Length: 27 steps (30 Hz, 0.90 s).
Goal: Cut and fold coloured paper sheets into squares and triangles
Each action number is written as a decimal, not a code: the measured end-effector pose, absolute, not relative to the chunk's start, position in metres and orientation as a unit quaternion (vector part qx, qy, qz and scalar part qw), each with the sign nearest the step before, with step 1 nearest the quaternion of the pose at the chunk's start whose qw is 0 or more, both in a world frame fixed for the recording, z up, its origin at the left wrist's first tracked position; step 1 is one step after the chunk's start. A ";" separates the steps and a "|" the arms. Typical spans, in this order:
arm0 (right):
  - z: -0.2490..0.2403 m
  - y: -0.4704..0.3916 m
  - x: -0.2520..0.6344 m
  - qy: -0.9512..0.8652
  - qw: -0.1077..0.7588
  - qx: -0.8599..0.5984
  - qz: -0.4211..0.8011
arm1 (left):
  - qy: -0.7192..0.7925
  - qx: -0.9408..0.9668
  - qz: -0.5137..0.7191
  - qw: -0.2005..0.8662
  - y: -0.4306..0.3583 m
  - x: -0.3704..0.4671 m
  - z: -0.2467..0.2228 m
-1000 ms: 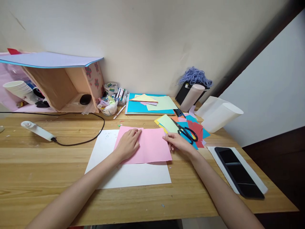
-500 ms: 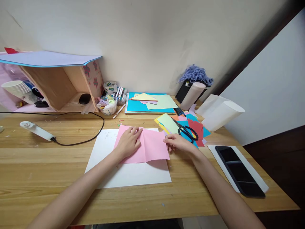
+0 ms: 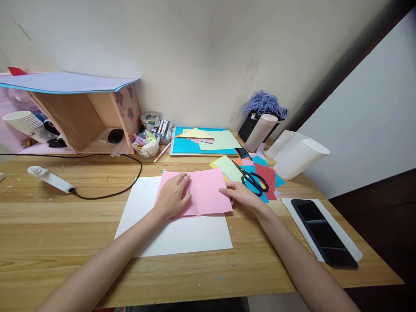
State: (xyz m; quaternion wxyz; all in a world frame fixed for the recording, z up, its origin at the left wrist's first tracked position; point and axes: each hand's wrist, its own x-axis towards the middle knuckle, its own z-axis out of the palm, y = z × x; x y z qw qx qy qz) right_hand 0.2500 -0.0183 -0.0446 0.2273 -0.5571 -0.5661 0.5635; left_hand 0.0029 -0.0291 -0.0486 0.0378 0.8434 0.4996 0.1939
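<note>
A pink sheet of paper (image 3: 209, 190) with a crease down its middle lies over a larger white sheet (image 3: 185, 238) on the wooden table. On its left half rests my left hand (image 3: 173, 195), fingers apart and laid on the paper. My right hand (image 3: 238, 193) pinches the right edge of the pink sheet between thumb and fingers, and that half is tilted up a little from the white sheet. Black-handled scissors (image 3: 258, 183) lie just beyond my right hand, on coloured paper scraps (image 3: 264, 173).
A phone (image 3: 325, 234) lies on white paper at the right. Behind stand a paper roll (image 3: 302, 158), a stack of coloured paper (image 3: 203, 151), markers (image 3: 164, 128) and a cardboard box (image 3: 126, 104). At the left lies a white corded tool (image 3: 52, 180).
The right half of the pink sheet has been raised, its edge moving up and slightly inward with my right hand. My left hand stays on the left half, its fingers slightly shifted.
</note>
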 end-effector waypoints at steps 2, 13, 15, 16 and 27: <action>-0.047 -0.017 0.248 -0.561 0.245 -0.570 0.548 | 0.479 0.860 0.171 0.051 -0.032 0.001 -0.052; -0.040 -0.020 0.251 -0.587 0.166 -0.575 0.546 | 0.475 0.871 0.103 0.077 -0.028 -0.001 -0.068; -0.038 -0.021 0.253 -0.585 0.157 -0.563 0.563 | 0.475 0.871 0.104 0.076 -0.028 -0.001 -0.068; -0.037 -0.021 0.253 -0.584 0.155 -0.555 0.572 | 0.475 0.870 0.104 0.077 -0.028 -0.001 -0.068; -0.034 -0.022 0.262 -0.586 0.077 -0.511 0.624 | 0.477 0.869 0.106 0.082 -0.029 -0.001 -0.067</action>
